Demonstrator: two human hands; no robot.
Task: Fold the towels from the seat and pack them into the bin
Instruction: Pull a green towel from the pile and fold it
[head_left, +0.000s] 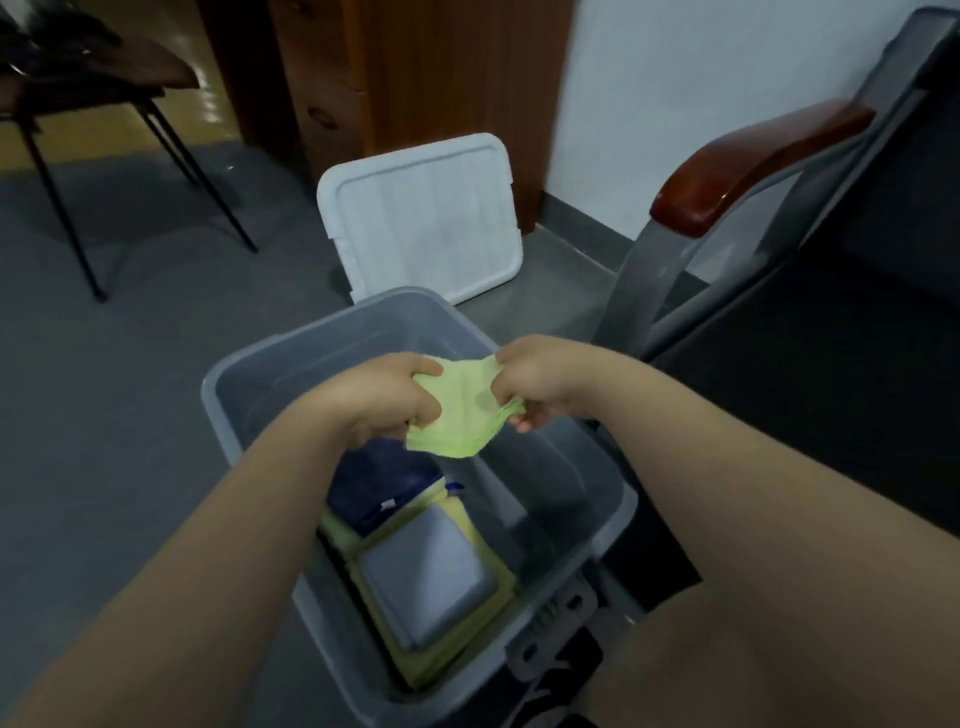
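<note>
A folded light-green towel (460, 410) was held above the open grey bin (244, 374), gripped on its left edge by the left hand (387, 400) and on its right edge by the right hand (535, 382), with the fingers of both hands curled round the cloth. The towel was kept clear of the bin's contents, over the middle of the opening. At the near end of the bin's floor, a stack of folded towels was seen: a grey towel (428, 571) was laid on top of yellow towels (415, 660), and a dark blue towel (382, 483) was placed just beyond it, toward the far side. The white lid (426, 218) was propped upright on the floor just beyond the far end of the bin. To the right, a dark seat (831, 338) with a reddish-brown armrest (748, 161) and a grey metal frame was seen beside the bin. At the far left, a chair with thin black legs (67, 218) was seen on the grey floor.
</note>
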